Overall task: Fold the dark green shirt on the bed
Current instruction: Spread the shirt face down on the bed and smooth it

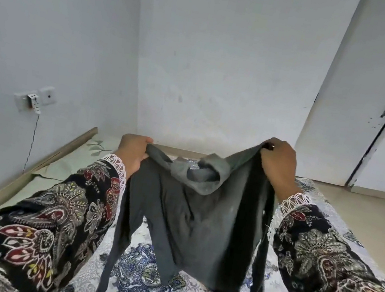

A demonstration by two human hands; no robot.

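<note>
Because it must hang straight before it can be laid flat, the dark green shirt (pixel 189 216) is held up over the bed (pixel 147 273) — left hand (pixel 131 152) and right hand (pixel 278 164) each gripping a shoulder. Its collar flops forward, and the hem is hard to trace — the dangling sleeves touch the floral bedsheet.

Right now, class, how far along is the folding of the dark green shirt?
Done: the shirt is picked up. In hand: the left hand and right hand grip its upper edge, holding it up, lower ends brushing the patterned bedspread. Left: no fold shows yet; laying it flat and every fold remain.
</note>
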